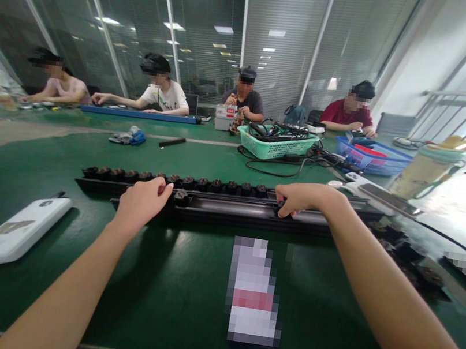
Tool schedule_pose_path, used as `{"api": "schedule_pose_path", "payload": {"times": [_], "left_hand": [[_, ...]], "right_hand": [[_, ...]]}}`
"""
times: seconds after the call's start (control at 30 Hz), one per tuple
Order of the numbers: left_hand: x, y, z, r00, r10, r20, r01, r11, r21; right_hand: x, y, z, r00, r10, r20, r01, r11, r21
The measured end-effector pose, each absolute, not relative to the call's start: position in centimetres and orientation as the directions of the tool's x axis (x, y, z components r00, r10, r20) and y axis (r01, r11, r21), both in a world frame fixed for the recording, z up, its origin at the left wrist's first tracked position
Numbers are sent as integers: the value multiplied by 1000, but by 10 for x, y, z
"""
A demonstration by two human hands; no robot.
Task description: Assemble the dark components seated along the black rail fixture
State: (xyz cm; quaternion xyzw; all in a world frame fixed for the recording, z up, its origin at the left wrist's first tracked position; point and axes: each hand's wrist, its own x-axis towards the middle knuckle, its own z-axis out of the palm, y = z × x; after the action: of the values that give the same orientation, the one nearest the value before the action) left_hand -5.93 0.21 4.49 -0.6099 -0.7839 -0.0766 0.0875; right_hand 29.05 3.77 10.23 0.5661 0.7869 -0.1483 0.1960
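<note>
A long black rail (227,215) with a shiny metal channel lies across the green table in front of me. My left hand (145,196) is closed on its left part, with the fingertips hidden behind. A small black part (181,196) sits in the channel just right of that thumb. Farther right, my right hand (301,199) reaches down into the channel, finger and thumb pinched on a small black piece (281,208) that is mostly covered. Behind this rail runs a second black rail (98,184) carrying a row of several round black parts (216,185).
A white device (16,232) lies at left, a pixelated phone (254,294) nearer me. More black parts (409,253) rest at right. Beyond are a green basket (278,146) of cables, a blue basket (373,157) and a bottle (429,169). Several people sit across the table.
</note>
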Motion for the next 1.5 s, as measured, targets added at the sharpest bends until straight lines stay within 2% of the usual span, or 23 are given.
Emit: {"api": "schedule_pose_path", "payload": {"times": [0.47, 1.5], "left_hand": [[-61, 4, 42, -230, 942, 245, 972, 236, 4], [-62, 4, 41, -227, 943, 242, 973, 230, 17]], "right_hand": [[286, 36, 99, -248, 859, -448, 957, 290, 26], [286, 34, 107, -319, 814, -485, 924, 380, 31]]}}
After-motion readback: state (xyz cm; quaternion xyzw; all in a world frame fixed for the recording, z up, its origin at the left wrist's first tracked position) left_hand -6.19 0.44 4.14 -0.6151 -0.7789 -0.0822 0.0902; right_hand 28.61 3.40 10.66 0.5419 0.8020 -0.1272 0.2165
